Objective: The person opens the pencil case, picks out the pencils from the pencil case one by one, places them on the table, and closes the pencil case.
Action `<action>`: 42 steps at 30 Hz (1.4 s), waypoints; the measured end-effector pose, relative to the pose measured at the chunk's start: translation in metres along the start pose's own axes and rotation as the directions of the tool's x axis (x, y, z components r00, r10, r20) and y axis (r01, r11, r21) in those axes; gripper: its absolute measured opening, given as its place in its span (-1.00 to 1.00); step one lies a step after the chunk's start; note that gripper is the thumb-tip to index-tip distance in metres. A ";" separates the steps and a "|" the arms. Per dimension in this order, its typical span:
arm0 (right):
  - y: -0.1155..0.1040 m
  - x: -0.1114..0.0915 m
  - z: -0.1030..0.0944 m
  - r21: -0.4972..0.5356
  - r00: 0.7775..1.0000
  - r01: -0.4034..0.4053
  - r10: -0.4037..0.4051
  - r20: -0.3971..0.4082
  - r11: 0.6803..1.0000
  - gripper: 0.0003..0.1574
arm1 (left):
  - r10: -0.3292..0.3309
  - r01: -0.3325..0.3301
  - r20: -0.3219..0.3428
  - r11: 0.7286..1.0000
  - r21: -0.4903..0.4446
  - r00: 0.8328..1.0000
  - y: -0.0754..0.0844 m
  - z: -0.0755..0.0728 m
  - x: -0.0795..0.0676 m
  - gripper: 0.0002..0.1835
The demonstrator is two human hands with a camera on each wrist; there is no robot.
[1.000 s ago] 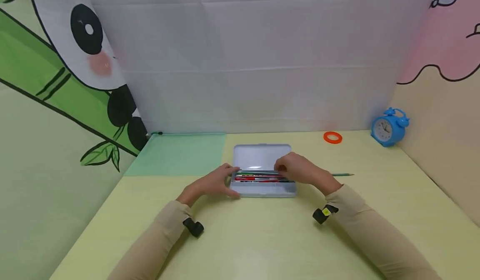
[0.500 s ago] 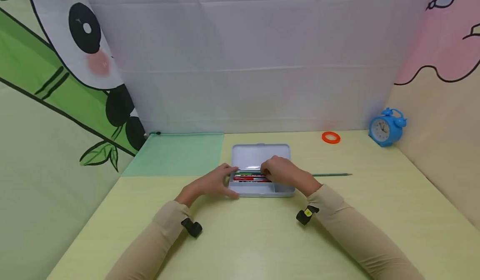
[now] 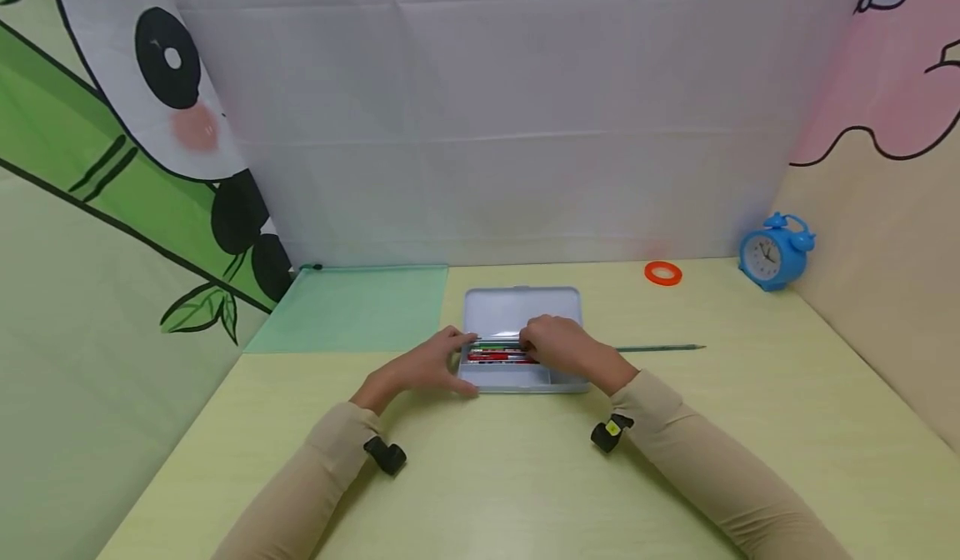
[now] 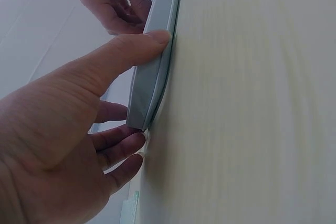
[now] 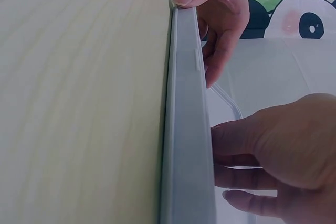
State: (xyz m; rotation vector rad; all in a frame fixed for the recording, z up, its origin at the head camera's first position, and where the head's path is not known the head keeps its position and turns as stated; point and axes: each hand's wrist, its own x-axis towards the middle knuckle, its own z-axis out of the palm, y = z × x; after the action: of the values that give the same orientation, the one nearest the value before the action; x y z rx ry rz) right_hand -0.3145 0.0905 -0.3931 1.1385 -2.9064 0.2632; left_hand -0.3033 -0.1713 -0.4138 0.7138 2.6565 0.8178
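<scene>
An open pencil case [image 3: 517,382] lies on the table with its lid [image 3: 517,306] tipped back. Red, green and dark pencils or pens [image 3: 491,357] fill its rear part. My left hand [image 3: 431,364] holds the left end; in the left wrist view the thumb presses the front wall [image 4: 149,82], with fingers round the end. My right hand [image 3: 562,347] reaches over the case with fingers bent down into it. In the right wrist view those fingertips go behind the case wall [image 5: 191,129], so their hold is hidden. A green pencil [image 3: 663,347] extends rightward from behind the right wrist.
A light green mat [image 3: 352,310] covers the table's back left. At the back right are an orange ring [image 3: 663,273] and a blue alarm clock [image 3: 775,252]. A white sheet [image 3: 480,127] hangs behind the table.
My right hand has slid left along the case, uncovering more of the green pencil and the right part of the front compartment. My left hand and the case stay in place.
</scene>
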 end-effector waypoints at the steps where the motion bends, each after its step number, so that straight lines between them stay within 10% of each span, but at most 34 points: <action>1: 0.000 0.000 0.000 0.001 1.000 0.001 -0.001 0.002 1.000 -0.91 | 0.000 0.000 0.000 1.000 0.000 1.000 0.000 0.000 0.000 0.07; 29: 0.012 -0.005 -0.005 0.092 0.995 0.100 -0.100 -0.007 0.991 -0.84 | -0.007 0.007 0.002 1.000 0.014 1.000 0.003 0.001 0.002 0.07; 42: 0.019 -0.015 -0.021 0.083 0.993 0.040 -0.050 0.111 0.996 -0.87 | -0.011 0.011 -0.005 1.000 0.009 1.000 0.003 0.002 0.002 0.08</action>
State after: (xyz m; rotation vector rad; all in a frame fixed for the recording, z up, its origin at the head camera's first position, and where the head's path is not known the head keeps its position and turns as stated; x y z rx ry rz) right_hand -0.3174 0.1171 -0.3762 1.2698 -2.9883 0.3291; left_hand -0.3029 -0.1676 -0.4136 0.7000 2.6683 0.8059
